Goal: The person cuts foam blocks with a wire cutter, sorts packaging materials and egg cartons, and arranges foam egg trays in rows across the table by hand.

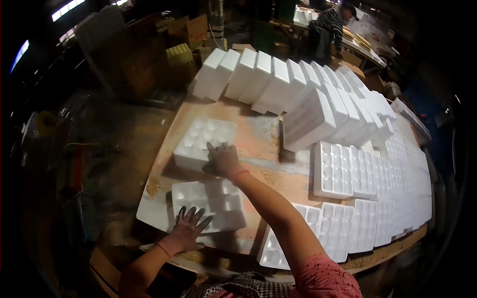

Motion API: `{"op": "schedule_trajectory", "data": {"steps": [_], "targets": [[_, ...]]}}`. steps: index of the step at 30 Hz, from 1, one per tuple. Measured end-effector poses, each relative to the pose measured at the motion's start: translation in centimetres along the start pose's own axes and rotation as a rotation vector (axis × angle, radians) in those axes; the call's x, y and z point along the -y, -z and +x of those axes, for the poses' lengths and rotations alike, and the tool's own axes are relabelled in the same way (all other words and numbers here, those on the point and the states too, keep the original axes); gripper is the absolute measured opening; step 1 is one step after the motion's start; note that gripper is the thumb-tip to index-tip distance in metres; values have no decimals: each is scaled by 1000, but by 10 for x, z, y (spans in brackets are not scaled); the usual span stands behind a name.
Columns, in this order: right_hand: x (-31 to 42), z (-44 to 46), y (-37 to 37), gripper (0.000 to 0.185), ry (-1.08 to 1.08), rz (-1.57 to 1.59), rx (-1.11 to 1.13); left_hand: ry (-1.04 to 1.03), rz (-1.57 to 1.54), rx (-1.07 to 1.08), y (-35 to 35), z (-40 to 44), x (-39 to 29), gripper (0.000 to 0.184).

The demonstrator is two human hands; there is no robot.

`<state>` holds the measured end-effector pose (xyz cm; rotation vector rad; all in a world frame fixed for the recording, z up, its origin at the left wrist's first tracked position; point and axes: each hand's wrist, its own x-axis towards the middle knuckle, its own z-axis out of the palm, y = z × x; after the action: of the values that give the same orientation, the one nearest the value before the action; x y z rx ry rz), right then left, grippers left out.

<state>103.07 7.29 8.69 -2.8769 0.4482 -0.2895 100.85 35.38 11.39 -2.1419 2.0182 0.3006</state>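
Note:
Two white foam trays with rounded hollows lie on the left part of the table. My right hand (224, 160) is at the near right corner of the farther foam tray (191, 144), fingers bent over its top and thumb low by its near side. On the nearer foam tray (226, 220), with larger hollows, my left hand (186, 232) rests at the front left, fingers spread and stretched out. Both hands wear thin gloves with dark fingertips.
Several foam blocks (273, 82) lean in a curved row along the table's far side. More hollowed trays (334, 171) stand in rows on the right. Crumbs (153, 186) lie near the table's left edge. Another person (330, 27) works at a table behind.

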Motion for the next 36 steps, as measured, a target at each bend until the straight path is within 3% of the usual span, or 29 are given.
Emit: {"op": "schedule_trajectory", "data": {"steps": [1,2,3,5,6,9,10,13,17,19,23,24,26,28,29,31,32,36], "targets": [[-4,-4,9,87,35,76,-105,-10,34,-40,-17,-3,11,89],[-13,-9,20,90,-32,235,-9,-13,65,-72,-35,-5,16,85],[-21,-27,39,87,12,322,-161,102,-88,-38,-21,-13,14,83],[-24,-77,86,86,103,308,-435,392,-316,-270,3,-32,15,81],[-17,-111,116,85,100,169,-384,507,-385,-396,9,-41,23,79],[12,-213,125,90,87,174,-176,779,-491,-469,-3,-67,39,79],[32,-240,123,76,88,187,-153,829,-510,-463,1,-67,31,78],[59,-300,45,58,-14,100,-72,736,-344,-351,-6,-52,-15,78],[52,-312,52,66,-127,112,32,546,-337,-195,-16,-26,-65,71],[15,-285,95,76,-71,211,-186,551,-334,-240,-11,-23,-70,70],[-133,-167,187,92,-253,-124,-851,576,-254,-358,39,-11,-51,75],[-169,-140,197,95,-342,-276,-895,573,-244,-385,44,-1,-46,75],[-225,-99,192,95,-592,-404,-694,405,-225,-526,54,25,-37,76],[-261,-85,169,76,-728,-62,-394,248,-360,-597,73,55,-33,75],[-265,-86,172,76,-732,-70,-407,203,-391,-625,77,68,-31,76],[-259,-93,185,56,-459,41,-690,120,-453,-676,79,88,-17,79],[-249,-102,195,46,-498,349,-731,103,-469,-677,80,101,-13,79],[-267,-116,198,47,-289,867,-399,-219,-474,-855,88,173,-29,84]]}}
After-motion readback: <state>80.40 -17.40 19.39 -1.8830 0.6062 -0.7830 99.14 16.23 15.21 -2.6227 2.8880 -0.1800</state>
